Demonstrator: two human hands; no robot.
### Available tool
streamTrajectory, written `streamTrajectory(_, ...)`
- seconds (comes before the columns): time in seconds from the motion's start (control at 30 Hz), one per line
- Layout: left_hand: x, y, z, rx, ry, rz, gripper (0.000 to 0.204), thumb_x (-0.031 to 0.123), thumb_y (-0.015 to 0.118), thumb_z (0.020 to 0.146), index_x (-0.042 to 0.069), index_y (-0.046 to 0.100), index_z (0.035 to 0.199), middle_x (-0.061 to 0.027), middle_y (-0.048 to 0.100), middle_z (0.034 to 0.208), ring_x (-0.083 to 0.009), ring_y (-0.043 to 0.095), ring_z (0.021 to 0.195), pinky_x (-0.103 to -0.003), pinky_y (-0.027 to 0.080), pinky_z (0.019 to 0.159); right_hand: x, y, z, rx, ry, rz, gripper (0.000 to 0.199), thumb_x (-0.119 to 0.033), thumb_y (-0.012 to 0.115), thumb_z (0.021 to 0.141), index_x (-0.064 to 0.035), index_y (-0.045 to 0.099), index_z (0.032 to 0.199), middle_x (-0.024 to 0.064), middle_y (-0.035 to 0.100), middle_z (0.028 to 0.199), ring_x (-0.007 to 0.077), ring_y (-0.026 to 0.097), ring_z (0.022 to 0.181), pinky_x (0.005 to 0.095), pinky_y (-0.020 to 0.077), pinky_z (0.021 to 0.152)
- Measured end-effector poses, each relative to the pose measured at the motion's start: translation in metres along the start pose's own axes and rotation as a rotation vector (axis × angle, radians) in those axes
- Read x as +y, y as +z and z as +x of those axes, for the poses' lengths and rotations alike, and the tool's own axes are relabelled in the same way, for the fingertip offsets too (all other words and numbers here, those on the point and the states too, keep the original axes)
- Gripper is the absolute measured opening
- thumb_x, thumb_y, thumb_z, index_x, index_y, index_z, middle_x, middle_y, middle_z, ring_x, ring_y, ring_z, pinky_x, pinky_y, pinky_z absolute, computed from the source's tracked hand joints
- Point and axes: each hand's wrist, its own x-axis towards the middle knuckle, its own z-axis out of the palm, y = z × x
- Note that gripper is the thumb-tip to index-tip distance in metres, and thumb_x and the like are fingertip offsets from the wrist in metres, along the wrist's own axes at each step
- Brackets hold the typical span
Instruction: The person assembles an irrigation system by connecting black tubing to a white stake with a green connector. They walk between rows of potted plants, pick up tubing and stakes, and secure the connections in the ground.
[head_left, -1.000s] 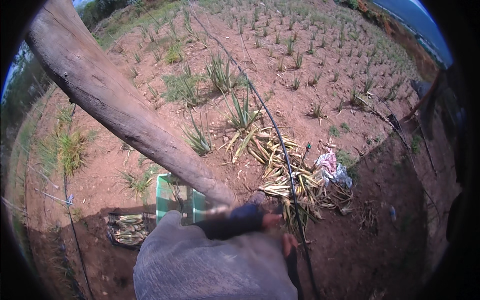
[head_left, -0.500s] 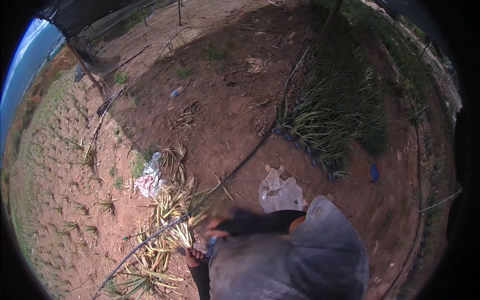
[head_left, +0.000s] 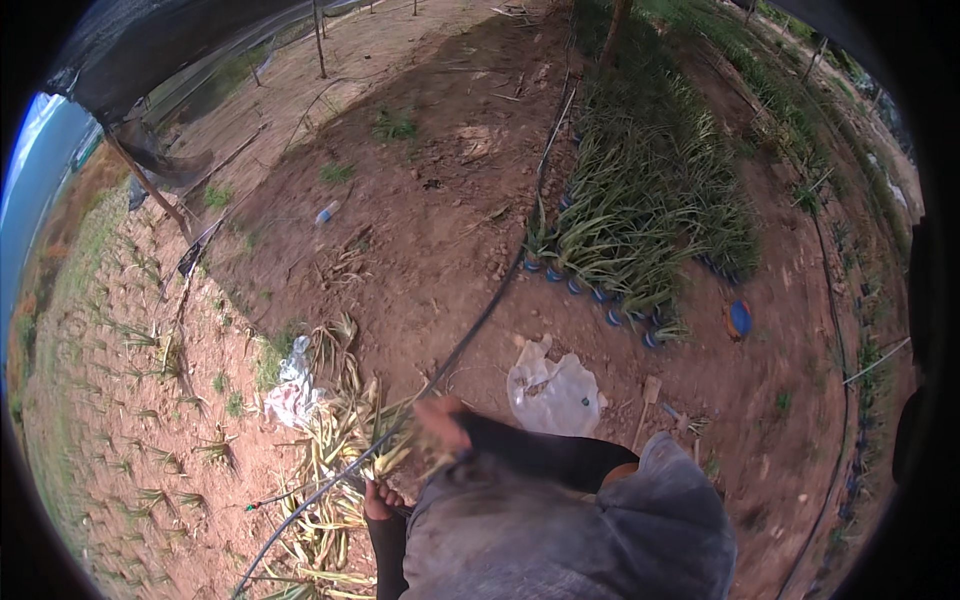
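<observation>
My left hand (head_left: 380, 498) is low in the view, its fingers curled closed around the base of a long-leaved plant (head_left: 388, 462). The plant's pale green-yellow leaves fan up and away from the fist. Just above and to the right, my right hand (head_left: 443, 422) is smeared by motion, and its fingers cannot be made out. Beneath and beyond the hands lies a heap of dry yellow leaves (head_left: 325, 520). A black hose (head_left: 462, 347) runs slantwise over the heap, passing close to both hands.
A crumpled whitish sheet (head_left: 545, 385) lies ahead on the soil. A pale cloth or bag (head_left: 292, 392) rests beside the heap. Farther right stand rows of potted green plants (head_left: 640, 240), with a blue-orange round object (head_left: 739, 319) near them. Small plants (head_left: 150, 460) grow at left.
My right hand has moved up and away from beside my left hand. My left hand stays closed, and the leaves above it now spread upward. The view has shifted slightly.
</observation>
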Motion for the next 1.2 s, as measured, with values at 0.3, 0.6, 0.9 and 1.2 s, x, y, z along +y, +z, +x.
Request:
streamTrajectory(0.3, -0.007, -0.052, -0.007, 0.134, 0.167, -0.114, 0.029, 0.045, 0.044, 0.094, 0.02, 0.044, 0.078, 0.006, 0.027, 0.057, -0.0097, 0.026, 0.045, -0.028, 0.026, 0.043, -0.285, 0.15, -0.156, -0.53, -1.437, -0.485, 0.023, -0.007, 0.058, 0.081, -0.0121, 0.06, 0.103, 0.0054, 0.059, 0.079, 0.0111, 0.054, 0.053, 0.0226, 0.0444, 0.043)
streamTrajectory(0.6, -0.018, -0.03, -0.066, 0.288, 0.394, -0.298, 0.029, 0.043, 0.044, 0.094, 0.017, 0.046, 0.082, 0.0057, 0.031, 0.057, -0.0095, 0.028, 0.043, -0.027, 0.027, 0.042, -0.279, 0.261, -0.167, -1.373, -1.755, -0.452, 0.016, -0.014, 0.056, 0.084, -0.0126, 0.06, 0.1, 0.0053, 0.059, 0.075, 0.0113, 0.053, 0.052, 0.0229, 0.0418, 0.044)
streamTrajectory(0.9, -0.055, -0.063, -0.121, 0.359, 0.573, -0.518, 0.027, 0.04, 0.041, 0.096, 0.016, 0.049, 0.086, 0.0069, 0.031, 0.058, -0.0076, 0.03, 0.046, -0.025, 0.028, 0.044, -0.246, 0.304, -0.114, -1.443, -1.485, -0.274, 0.022, -0.021, 0.054, 0.09, -0.0105, 0.056, 0.109, 0.0064, 0.059, 0.073, 0.0129, 0.053, 0.055, 0.025, 0.0421, 0.049)
streamTrajectory(1.2, -0.059, -0.059, -0.127, 0.277, 0.619, -0.543, 0.035, 0.043, 0.042, 0.096, 0.011, 0.053, 0.085, 0.0056, 0.03, 0.053, -0.0084, 0.029, 0.042, -0.024, 0.026, 0.04, 0.012, 0.206, 0.022, -0.631, -0.178, -0.598, 0.025, -0.022, 0.053, 0.093, -0.0023, 0.061, 0.105, 0.0012, 0.057, 0.075, 0.0081, 0.051, 0.066, 0.0215, 0.0417, 0.061)
